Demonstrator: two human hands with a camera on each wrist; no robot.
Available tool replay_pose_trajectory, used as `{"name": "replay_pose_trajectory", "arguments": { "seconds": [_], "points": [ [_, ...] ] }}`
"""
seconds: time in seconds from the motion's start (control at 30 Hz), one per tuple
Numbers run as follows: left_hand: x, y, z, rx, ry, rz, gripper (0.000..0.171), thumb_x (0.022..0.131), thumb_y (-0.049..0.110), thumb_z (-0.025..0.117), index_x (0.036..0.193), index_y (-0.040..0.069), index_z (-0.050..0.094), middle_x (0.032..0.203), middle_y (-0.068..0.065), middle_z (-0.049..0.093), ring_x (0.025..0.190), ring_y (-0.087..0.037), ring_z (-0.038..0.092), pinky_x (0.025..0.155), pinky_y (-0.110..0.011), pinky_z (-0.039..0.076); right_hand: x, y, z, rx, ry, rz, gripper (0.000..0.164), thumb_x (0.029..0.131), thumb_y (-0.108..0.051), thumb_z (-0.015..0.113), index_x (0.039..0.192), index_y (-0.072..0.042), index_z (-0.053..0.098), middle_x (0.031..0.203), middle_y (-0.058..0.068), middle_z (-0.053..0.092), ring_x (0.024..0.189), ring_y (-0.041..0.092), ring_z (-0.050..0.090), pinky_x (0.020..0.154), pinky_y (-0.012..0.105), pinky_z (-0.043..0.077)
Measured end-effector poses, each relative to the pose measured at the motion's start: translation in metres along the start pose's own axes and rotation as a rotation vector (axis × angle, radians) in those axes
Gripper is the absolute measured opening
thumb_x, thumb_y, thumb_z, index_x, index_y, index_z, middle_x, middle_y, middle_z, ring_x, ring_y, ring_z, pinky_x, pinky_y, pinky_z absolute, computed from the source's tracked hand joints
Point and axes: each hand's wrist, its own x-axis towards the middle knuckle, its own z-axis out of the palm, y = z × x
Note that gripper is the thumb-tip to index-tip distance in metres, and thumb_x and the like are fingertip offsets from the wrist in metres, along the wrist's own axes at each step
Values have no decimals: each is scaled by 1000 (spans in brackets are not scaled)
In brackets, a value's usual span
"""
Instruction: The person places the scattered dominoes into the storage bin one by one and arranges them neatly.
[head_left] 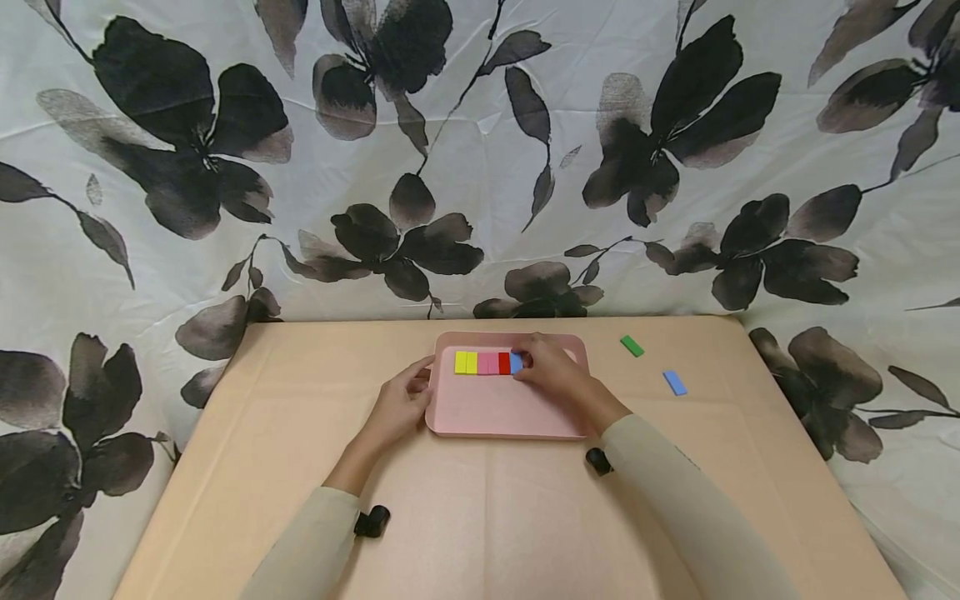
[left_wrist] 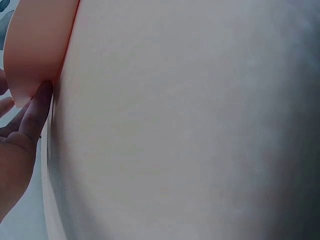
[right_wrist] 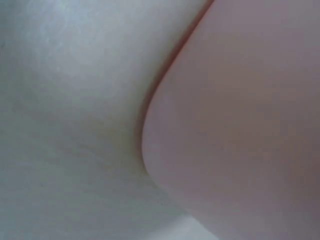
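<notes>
A pink tray (head_left: 495, 412) lies on the table, with a row of small coloured tiles near its far side. From left to right the row runs yellow tiles (head_left: 466, 362), pink tiles (head_left: 487, 363), a red tile (head_left: 504, 363) and a blue tile (head_left: 516, 363). My right hand (head_left: 558, 375) reaches over the tray and pinches the blue tile at the row's right end, its fingers covering part of it. At the tray's left edge, my left hand (head_left: 401, 404) grips the rim; the left wrist view has its fingers (left_wrist: 37, 112) against the tray corner.
To the right of the tray, a green tile (head_left: 632, 346) and another blue tile (head_left: 675, 382) lie on the tan table (head_left: 465, 517). Behind the table hangs a white cloth (head_left: 510, 192) with dark flowers. The right wrist view shows a rounded tray corner (right_wrist: 165, 135).
</notes>
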Motion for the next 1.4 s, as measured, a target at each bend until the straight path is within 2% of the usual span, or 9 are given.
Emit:
{"name": "replay_pose_trajectory", "arguments": {
  "seconds": [0.37,1.13,1.4],
  "points": [
    [0,-2,0,1,2,-2,56,96,1,62,150,10,53,128,-16,68,108,-28,68,95,-43,55,0,1,2,39,1,7,48,88,-16,83,131,0,67,106,11,56,93,21,55,77,25,51],
    [2,-1,1,12,12,-1,56,96,2,62,150,10,53,127,-16,68,107,-27,68,95,-43,55,2,3,3,16,16,-11,45,88,-16,83,127,-1,66,104,10,55,93,22,54,78,28,49],
    [3,-2,0,22,10,9,56,96,3,62,151,10,53,127,-16,68,107,-28,68,94,-43,56,-2,1,-4,23,-13,13,52,89,-19,82,135,-4,63,107,8,56,98,22,54,80,29,49]
  ]
}}
